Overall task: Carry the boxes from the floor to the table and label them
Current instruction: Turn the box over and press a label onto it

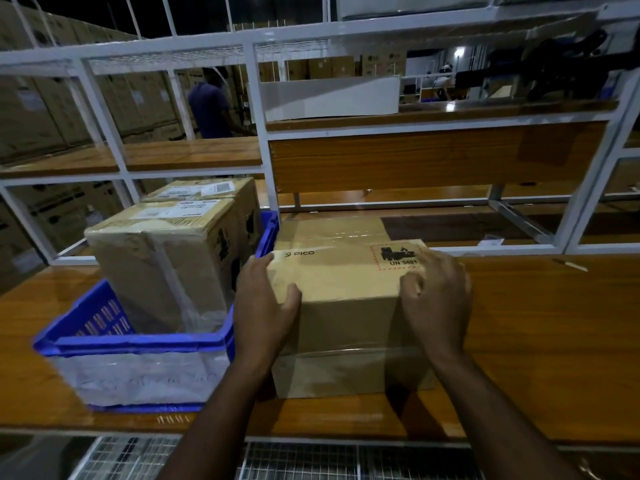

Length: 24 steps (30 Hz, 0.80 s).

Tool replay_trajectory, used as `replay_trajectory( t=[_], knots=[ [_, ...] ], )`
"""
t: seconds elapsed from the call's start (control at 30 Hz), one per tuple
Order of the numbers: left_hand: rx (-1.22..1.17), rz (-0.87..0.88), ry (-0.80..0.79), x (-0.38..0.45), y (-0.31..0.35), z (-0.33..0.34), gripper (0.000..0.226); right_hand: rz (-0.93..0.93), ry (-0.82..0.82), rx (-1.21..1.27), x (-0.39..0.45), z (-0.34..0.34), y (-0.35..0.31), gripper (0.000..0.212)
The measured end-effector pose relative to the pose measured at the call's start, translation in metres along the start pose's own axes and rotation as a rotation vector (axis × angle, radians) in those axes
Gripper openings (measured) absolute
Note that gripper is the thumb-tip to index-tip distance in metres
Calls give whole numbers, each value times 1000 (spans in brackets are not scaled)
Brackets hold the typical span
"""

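Both hands grip one cardboard box (349, 306) standing on the wooden table (540, 341). The left hand (265, 306) wraps its left edge, thumb curled onto the top; the right hand (437, 299) clasps the right edge. Between the hands the top reads "PICO", and by the right fingers a red-dashed label (398, 257) reads "UN 3481", though blurred. Left of the left hand, a blue crate (138, 341) holds two more boxes (166, 258) with white labels too small to read.
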<state>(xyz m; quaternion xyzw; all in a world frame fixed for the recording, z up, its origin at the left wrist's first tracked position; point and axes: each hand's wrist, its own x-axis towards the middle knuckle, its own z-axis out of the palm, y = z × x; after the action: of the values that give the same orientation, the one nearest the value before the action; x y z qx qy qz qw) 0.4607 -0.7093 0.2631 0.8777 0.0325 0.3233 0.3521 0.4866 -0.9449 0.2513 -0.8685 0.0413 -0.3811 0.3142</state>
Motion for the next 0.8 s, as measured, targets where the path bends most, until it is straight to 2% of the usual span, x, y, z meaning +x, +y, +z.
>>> replay_trajectory(
  t=[0.1, 0.2, 0.43, 0.6, 0.8],
  knots=[
    [143, 152, -209, 11, 16, 10, 54, -119, -151, -142, 9, 8, -17, 21],
    [372, 242, -382, 17, 24, 21, 53, -103, -181, -213, 15, 14, -28, 22],
    [409, 250, -418, 23, 26, 20, 52, -82, -242, -320, 34, 18, -38, 29],
    [361, 318, -634, 43, 34, 32, 51, -228, -554, -196, 31, 37, -67, 19],
    [378, 323, -698, 47, 28, 36, 53, -248, -616, -153, 37, 38, -65, 20]
  ],
)
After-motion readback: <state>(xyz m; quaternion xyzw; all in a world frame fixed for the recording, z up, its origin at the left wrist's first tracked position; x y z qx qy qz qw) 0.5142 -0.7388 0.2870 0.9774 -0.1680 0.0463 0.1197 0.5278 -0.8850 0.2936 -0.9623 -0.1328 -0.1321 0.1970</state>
